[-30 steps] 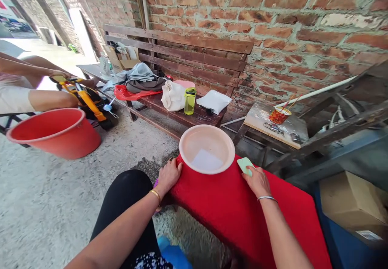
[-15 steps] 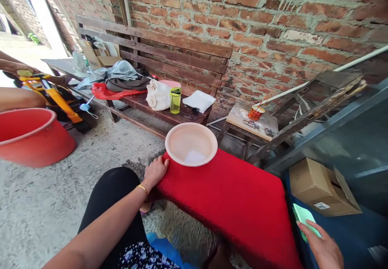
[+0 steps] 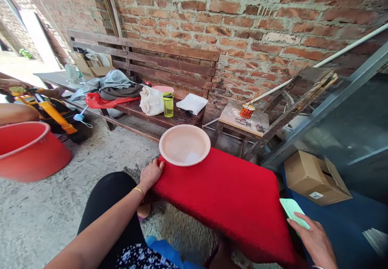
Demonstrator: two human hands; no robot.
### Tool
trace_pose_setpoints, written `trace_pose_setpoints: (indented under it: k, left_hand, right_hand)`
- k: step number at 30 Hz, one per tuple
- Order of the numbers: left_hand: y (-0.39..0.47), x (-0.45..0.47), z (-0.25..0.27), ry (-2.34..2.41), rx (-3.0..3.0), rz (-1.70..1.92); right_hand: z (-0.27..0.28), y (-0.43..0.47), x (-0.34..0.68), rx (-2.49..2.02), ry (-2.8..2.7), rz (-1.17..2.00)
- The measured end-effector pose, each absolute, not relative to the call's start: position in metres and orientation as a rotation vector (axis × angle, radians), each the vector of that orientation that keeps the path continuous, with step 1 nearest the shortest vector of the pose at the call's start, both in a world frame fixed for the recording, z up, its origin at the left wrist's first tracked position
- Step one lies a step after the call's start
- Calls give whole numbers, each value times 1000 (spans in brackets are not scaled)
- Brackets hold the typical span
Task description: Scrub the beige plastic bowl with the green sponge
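My left hand (image 3: 151, 174) rests on the near left edge of a bench or low table covered in red cloth (image 3: 230, 196), fingers stretched over the cloth. Close by its fingertips stands a pale pink plastic basin (image 3: 184, 144), with a whitish patch at its bottom. My right hand (image 3: 317, 236) is closed around a flat mint-green thing (image 3: 293, 211) with rounded corners; its kind is unclear. It is held at the right end of the red cloth.
A red tub (image 3: 33, 156) stands at left, near another person's arm and leg. Behind, a wooden bench (image 3: 121, 103) holds a yellow-green bottle (image 3: 168, 105), a cloth bag (image 3: 151, 101) and clothes. A cardboard box (image 3: 315, 176) sits at right; a stool (image 3: 239, 117) carries a cup.
The view has shifted slightly to the right. My right hand has brought the mint-green thing up and closer to the red cloth's right end. My left hand stays on the edge.
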State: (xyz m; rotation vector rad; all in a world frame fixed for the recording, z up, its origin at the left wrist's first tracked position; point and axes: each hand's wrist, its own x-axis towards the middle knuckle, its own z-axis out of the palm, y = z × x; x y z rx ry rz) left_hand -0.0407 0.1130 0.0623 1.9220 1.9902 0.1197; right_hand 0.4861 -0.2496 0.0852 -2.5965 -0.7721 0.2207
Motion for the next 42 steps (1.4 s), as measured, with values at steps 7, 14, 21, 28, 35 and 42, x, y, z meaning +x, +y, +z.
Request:
trace_pose_setpoints:
  k: [7, 14, 21, 28, 35, 42]
  left_hand:
    - [113, -41, 64, 1980, 1933, 115]
    - [114, -43, 58, 1970, 1945, 160]
    - [114, -43, 60, 1977, 1940, 147]
    - [111, -42, 65, 1975, 1960, 131]
    - [113, -42, 63, 1982, 1924, 136]
    - [112, -41, 63, 1961, 1938, 132]
  right_hand:
    - [79, -258, 495, -2552, -677, 329]
    - [81, -274, 486, -2404, -481, 473]
    - [90, -278, 484, -2573, -425, 520]
    - [101, -234, 394, -2417, -892, 133]
    - [87, -179, 303, -2286, -1532, 246]
    - [99, -272, 412, -2770, -1072, 351]
